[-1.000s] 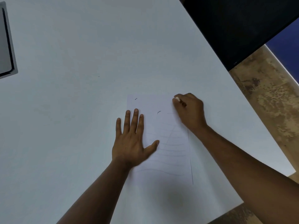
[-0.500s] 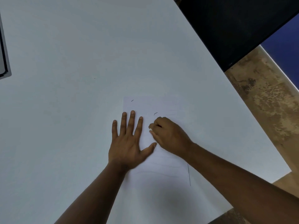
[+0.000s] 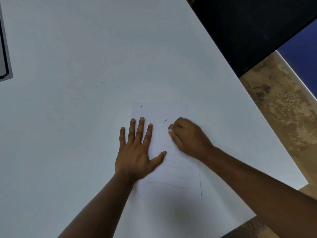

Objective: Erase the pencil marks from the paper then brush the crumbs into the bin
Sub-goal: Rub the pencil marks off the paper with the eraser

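A white sheet of paper (image 3: 176, 176) with faint pencil lines lies on the white table (image 3: 68, 117). My left hand (image 3: 137, 148) rests flat on the sheet's left part, fingers spread. My right hand (image 3: 188, 138) pinches a small white eraser (image 3: 170, 130) and presses it on the paper's middle. Two dark crumbs lie on the sheet, one (image 3: 165, 120) just above the eraser and one (image 3: 141, 106) near the top left corner. No bin is in view.
A grey flat object (image 3: 5, 54) lies at the table's left edge. A black panel (image 3: 253, 28) stands past the table's far right corner. Brown mottled floor (image 3: 283, 107) shows beyond the table's right edge.
My right hand swept with the eraser from the sheet's upper right down to its middle, then shifted slightly back to the right. My left hand stayed flat on the paper.
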A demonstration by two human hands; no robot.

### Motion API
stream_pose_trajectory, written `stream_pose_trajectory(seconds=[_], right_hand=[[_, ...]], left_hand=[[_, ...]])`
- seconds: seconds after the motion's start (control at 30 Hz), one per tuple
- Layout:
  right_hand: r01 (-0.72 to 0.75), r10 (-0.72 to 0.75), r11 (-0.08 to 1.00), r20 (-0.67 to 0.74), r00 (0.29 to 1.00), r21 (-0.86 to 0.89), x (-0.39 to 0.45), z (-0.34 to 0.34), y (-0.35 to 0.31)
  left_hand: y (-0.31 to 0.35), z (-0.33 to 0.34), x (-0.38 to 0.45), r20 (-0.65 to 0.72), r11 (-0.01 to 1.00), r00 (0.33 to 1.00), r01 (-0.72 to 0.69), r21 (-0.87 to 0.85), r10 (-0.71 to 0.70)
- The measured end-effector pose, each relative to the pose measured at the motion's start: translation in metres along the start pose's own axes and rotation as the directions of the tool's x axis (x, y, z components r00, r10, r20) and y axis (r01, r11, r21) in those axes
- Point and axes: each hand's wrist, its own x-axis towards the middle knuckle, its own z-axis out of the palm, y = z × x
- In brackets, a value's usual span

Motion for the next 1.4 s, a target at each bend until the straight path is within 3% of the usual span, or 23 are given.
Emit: stream_pose_trajectory(seconds=[0.13, 0.23, 0.37, 0.5, 0.57, 0.63, 0.8, 0.93, 1.03, 1.13, 1.27, 1.4], right_hand=[[-0.043, 0.051, 0.994, 0.075, 0.996, -0.100, 0.013, -0.007, 0.027], [-0.131, 0.120, 0.985, -0.097, 0.988, -0.112, 0.031, -0.022, 0.064], [-0.203, 0.179, 0.971, -0.174, 0.968, -0.130, 0.030, -0.032, 0.074], [-0.034, 0.032, 0.999, -0.083, 0.996, -0.014, 0.006, -0.021, 0.031], [0.079, -0.079, 0.996, 0.012, 0.997, -0.033, -0.010, -0.010, 0.014], [0.100, -0.094, 0.992, 0.067, 0.993, -0.083, -0.012, -0.005, 0.025], [-0.087, 0.072, 0.982, -0.094, 0.993, -0.169, 0.015, -0.025, 0.076], [-0.166, 0.151, 0.982, -0.151, 0.977, -0.092, 0.012, -0.031, 0.066], [-0.059, 0.059, 0.998, -0.066, 0.996, 0.000, -0.004, -0.019, 0.031], [0.049, -0.045, 0.997, 0.075, 0.996, -0.056, -0.010, -0.005, 0.023], [-0.152, 0.163, 0.950, 0.019, 0.986, -0.273, 0.019, -0.017, 0.063], [-0.289, 0.259, 0.943, -0.180, 0.949, -0.168, 0.026, -0.029, 0.072]], left_hand=[[0.001, -0.001, 0.001, -0.001, 1.000, 1.000, -0.001, -0.007, 0.001], [0.001, -0.001, 0.000, 0.000, 1.000, 1.000, 0.000, -0.010, 0.000], [0.001, -0.001, 0.000, 0.003, 1.000, 1.000, 0.001, -0.005, -0.001], [0.001, -0.001, 0.000, -0.006, 1.000, 1.000, 0.000, -0.017, 0.000], [0.001, -0.001, 0.000, 0.003, 1.000, 1.000, -0.001, -0.003, 0.001], [0.001, -0.001, 0.000, 0.006, 1.000, 1.000, 0.001, 0.005, -0.001], [0.001, -0.001, 0.000, 0.004, 1.000, 1.000, 0.000, -0.013, 0.000], [0.001, -0.001, 0.000, 0.012, 1.000, 1.000, 0.003, -0.002, -0.003], [0.001, -0.001, 0.001, 0.006, 1.000, 1.000, 0.003, -0.005, -0.003], [0.001, -0.001, 0.001, 0.000, 1.000, 1.000, 0.000, -0.008, 0.000], [0.002, -0.002, 0.000, -0.003, 1.000, 1.000, 0.006, -0.013, -0.006], [0.003, -0.001, 0.002, -0.005, 1.000, 1.000, 0.008, -0.017, -0.008]])
